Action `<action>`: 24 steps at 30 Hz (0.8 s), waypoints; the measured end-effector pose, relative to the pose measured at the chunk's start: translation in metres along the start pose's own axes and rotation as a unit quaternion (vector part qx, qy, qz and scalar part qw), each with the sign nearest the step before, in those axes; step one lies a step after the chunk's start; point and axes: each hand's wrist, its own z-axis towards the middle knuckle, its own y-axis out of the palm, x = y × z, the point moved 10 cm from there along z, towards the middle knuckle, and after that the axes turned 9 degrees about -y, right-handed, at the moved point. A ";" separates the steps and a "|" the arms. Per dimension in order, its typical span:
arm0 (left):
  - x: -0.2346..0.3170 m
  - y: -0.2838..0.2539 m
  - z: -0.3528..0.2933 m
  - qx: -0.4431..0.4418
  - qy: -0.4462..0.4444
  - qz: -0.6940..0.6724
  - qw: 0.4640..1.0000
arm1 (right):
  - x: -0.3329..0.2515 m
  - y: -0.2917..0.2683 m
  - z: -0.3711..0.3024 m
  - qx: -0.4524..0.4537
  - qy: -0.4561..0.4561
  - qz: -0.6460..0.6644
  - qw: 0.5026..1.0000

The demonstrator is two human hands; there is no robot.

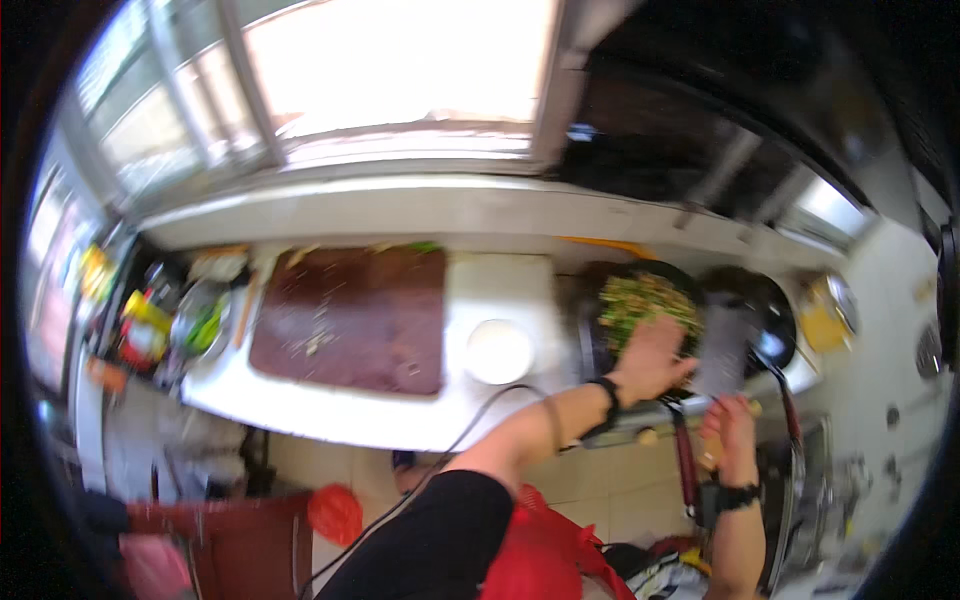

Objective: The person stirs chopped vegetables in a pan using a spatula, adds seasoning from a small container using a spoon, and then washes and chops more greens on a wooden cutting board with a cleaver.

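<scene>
My left hand point(655, 360) is over a black frying pan point(597, 335) on the stove, its fingers stretched out at the edge of the chopped green and yellowish food point(640, 305) heaped inside. Beside it, my right hand point(733, 430) grips a cleaver point(722, 345). The broad grey blade, smeared by motion, stands between this pan and a second dark pan point(775, 310) on the right. Part of the cleaver's handle is hidden by my fingers. I cannot tell whether my left fingers touch the blade.
Left along the white counter lie a brown cutting board point(350, 325) with scraps and a white bowl point(500, 352). Farther left stands a bowl of green vegetables point(205, 325). Pan handles point(686, 465) jut toward me. A dark cable point(470, 425) passes by my left arm. A range hood point(660, 120) hangs above.
</scene>
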 end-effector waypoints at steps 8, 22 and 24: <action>-0.031 -0.043 -0.015 0.041 0.003 -0.024 0.999 | -0.009 0.055 -0.014 -0.052 -0.136 -0.174 0.974; -0.359 -0.342 -0.359 0.337 -0.340 0.267 0.836 | 0.177 0.357 -0.179 -0.467 -0.318 -0.502 0.655; -0.386 -0.362 -0.378 0.343 -0.358 0.274 0.824 | 0.213 0.398 -0.191 -0.480 -0.355 -0.485 0.639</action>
